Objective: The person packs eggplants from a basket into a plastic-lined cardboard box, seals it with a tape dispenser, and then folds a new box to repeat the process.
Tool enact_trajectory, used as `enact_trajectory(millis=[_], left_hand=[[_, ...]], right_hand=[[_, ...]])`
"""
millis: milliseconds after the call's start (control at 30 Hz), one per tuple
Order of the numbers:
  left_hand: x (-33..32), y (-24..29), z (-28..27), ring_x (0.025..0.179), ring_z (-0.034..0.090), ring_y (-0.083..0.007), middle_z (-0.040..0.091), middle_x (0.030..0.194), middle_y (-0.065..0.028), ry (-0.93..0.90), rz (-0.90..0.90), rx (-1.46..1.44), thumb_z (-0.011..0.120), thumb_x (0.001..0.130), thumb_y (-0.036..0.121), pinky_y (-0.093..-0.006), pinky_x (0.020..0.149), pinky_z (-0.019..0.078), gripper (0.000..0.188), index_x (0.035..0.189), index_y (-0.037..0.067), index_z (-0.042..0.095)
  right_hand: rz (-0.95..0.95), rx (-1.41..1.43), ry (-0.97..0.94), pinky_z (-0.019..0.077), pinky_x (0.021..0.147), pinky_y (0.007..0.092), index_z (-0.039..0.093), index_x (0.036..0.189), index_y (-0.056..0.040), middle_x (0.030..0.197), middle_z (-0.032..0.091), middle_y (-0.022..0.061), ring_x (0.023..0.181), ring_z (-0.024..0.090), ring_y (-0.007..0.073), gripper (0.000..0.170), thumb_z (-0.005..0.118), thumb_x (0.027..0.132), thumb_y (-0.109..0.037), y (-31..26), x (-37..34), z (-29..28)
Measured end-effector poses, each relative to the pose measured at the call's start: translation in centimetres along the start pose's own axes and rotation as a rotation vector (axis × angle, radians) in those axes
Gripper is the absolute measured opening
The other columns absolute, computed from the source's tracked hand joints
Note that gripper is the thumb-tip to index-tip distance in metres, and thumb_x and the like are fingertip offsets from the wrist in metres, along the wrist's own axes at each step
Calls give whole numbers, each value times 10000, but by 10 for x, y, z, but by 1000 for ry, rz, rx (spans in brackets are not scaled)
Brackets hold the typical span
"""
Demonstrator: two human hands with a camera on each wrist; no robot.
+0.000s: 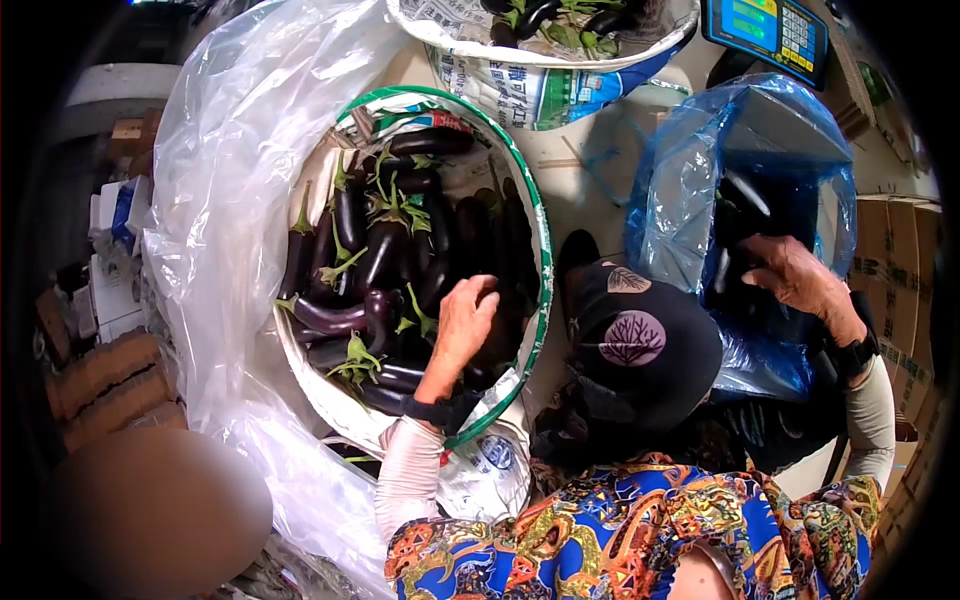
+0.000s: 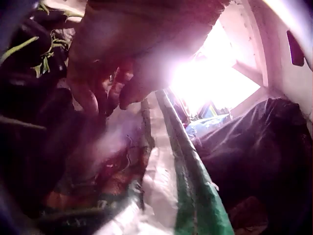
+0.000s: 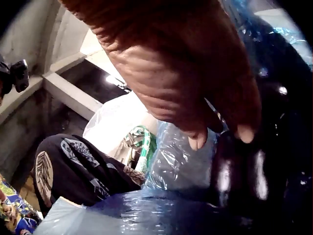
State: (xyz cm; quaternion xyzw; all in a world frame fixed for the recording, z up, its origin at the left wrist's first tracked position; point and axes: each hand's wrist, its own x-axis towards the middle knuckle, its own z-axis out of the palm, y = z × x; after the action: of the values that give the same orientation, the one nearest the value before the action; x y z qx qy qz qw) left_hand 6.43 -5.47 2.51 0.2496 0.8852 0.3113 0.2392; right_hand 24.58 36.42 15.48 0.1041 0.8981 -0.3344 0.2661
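A round basket with a green-and-white rim (image 1: 541, 235) holds many dark purple eggplants (image 1: 380, 255) with green stems. My left hand (image 1: 463, 318) is over its right side, among the eggplants. In the left wrist view its loosely bent fingers (image 2: 88, 100) point down inside the rim, with blurred purple shapes below. To the right, a blue plastic bag (image 1: 675, 160) lines an open container with eggplants (image 1: 745, 192) inside. My right hand (image 1: 800, 280) reaches into it. In the right wrist view its fingers (image 3: 247, 117) extend down, just over shiny eggplants (image 3: 259, 176), with none in its grasp.
A second basket (image 1: 475, 45) of eggplants stands at the far side, beside a scale display (image 1: 768, 35). Clear plastic sheeting (image 1: 220, 190) drapes along the left. My dark-clothed knee (image 1: 640, 350) is between the basket and bag. Cardboard boxes (image 1: 895, 270) line the right edge.
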Motion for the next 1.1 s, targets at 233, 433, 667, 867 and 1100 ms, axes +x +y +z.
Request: enact_trajectory(millis=[233, 433, 667, 867, 1100], left_hand=[[67, -29, -44, 978, 628, -370, 660, 1005, -204, 176, 7, 95, 625, 816, 164, -434, 882, 493, 310, 1095, 29, 633], [142, -121, -96, 1031, 589, -447, 624, 1071, -296, 394, -176, 459, 719, 773, 237, -481, 922, 460, 571, 1227, -39, 510], [175, -199, -132, 1305, 423, -428, 433, 1375, -349, 453, -418, 242, 756, 768, 273, -412, 1093, 335, 903, 1424, -95, 257], [181, -199, -128, 1189, 476, -452, 487, 1268, -245, 404, -694, 591, 819, 701, 361, -545, 932, 450, 796, 1374, 207, 422], [175, -183, -126, 1087, 558, -424, 573, 1166, -211, 440, -521, 746, 840, 656, 324, -539, 870, 479, 701, 1197, 40, 498]], right_hand=[[11, -4, 20, 496, 768, 414, 579, 1175, 45, 1024, 635, 251, 938, 611, 437, 358, 640, 843, -74, 2, 1, -4], [89, -44, 26, 492, 762, 418, 575, 1186, 11, 1017, 635, 229, 931, 612, 423, 376, 662, 832, -85, 10, -3, -2], [116, -33, 13, 494, 777, 423, 577, 1193, 2, 1026, 643, 230, 956, 613, 423, 391, 663, 825, -100, 20, -1, -8], [159, -22, 10, 502, 777, 420, 571, 1202, 14, 1031, 651, 237, 942, 621, 428, 403, 655, 825, -105, 28, 1, -6], [181, 23, -34, 500, 751, 425, 570, 1189, 11, 963, 650, 240, 890, 631, 413, 396, 659, 822, -109, 25, 4, -7]])
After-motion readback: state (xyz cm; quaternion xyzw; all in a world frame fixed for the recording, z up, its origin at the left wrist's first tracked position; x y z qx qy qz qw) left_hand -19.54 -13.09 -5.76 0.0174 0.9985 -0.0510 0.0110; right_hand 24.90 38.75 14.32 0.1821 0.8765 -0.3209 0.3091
